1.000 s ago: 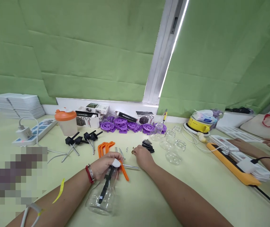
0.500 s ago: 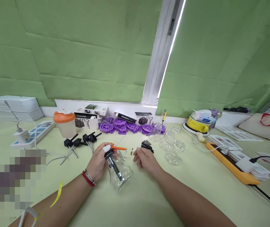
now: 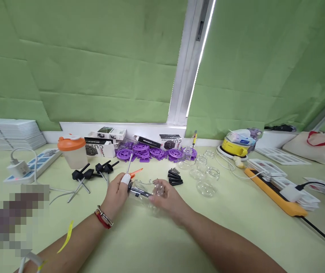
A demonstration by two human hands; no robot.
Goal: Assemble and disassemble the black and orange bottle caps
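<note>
Jar [image 3: 148,193] sits sideways between my hands, just in front of the purple wheels [image 3: 148,151]: my left hand [image 3: 117,195] grips its black plunger [image 3: 136,192], my right hand [image 3: 169,199] cups the glass; the orange lever [image 3: 136,172] looks unfitted.

Bright daylight glares through the blind gap [image 3: 198,64]; edges warp, bottom-left pixelated
</note>
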